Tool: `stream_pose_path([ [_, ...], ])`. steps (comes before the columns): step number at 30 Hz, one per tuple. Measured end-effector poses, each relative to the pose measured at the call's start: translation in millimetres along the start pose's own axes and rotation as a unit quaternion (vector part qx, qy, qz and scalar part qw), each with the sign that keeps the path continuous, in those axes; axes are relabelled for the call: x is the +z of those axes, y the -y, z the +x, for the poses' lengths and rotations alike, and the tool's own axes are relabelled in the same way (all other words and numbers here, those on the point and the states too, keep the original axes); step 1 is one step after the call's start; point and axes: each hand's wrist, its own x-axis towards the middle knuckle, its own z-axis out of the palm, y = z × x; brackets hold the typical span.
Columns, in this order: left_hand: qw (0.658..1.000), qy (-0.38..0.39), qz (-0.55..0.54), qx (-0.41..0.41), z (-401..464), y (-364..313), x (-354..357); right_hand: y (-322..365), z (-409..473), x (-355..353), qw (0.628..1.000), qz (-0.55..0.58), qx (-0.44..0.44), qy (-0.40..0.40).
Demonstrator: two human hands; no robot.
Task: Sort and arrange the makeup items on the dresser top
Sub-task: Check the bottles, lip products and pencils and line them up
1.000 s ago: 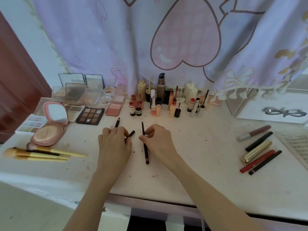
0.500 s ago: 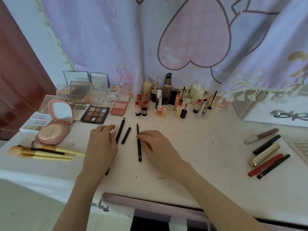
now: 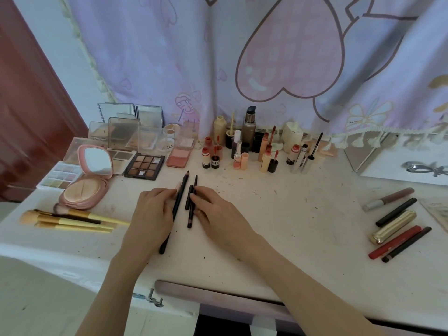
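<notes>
Frame centre: left hand (image 3: 152,212) flat, fingers w/ long black pencil (image 3: 178,204); right hand (image 3: 214,212) fingertips press shorter pencil (image 3: 191,212) beside small cap (image 3: 188,197).

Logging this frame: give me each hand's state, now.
Left hand: open, fingers flat against the long black pencil.
Right hand: open, fingertips touching the shorter pencil.
</notes>
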Motion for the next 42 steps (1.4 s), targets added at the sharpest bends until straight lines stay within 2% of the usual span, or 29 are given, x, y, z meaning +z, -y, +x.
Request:
stream_pose_path([
  [5, 1.000, 0.006, 0.000, -0.002, 0, -1, 0, 0, 3, 3, 0.999, -0.027, -0.018, -0.024],
  [16, 0.999, 0.038, 0.026, 0.014, 1, 2, -2, -4, 2, 3, 0.998, -0.056, -0.031, 0.004],
  [23, 0.998, 0.007, 0.032, 0.061, -2, -12, -6, -16, -21, -23, 0.997, -0.074, -0.030, -0.018],
  [28, 0.987, 0.029, 0.006, 0.156, -12, -56, 5, -39, -56, -64, 0.994, -0.099, 0.021, -0.050],
  [32, 0.966, 0.084, 0.010, 0.243, -21, -96, 33, -64, -97, -103, 0.986, -0.108, 0.081, -0.096],
  [36, 0.948, 0.134, -0.016, 0.288, -30, -138, 68, -96, -134, -139, 0.972, -0.134, 0.121, -0.148],
  [39, 0.934, 0.157, -0.004, 0.320, -29, -170, 92, -125, -149, -167, 0.964, -0.162, 0.150, -0.145],
  [42, 0.932, 0.150, 0.041, 0.328, -26, -191, 112, -154, -151, -190, 0.957, -0.176, 0.206, -0.105],
])
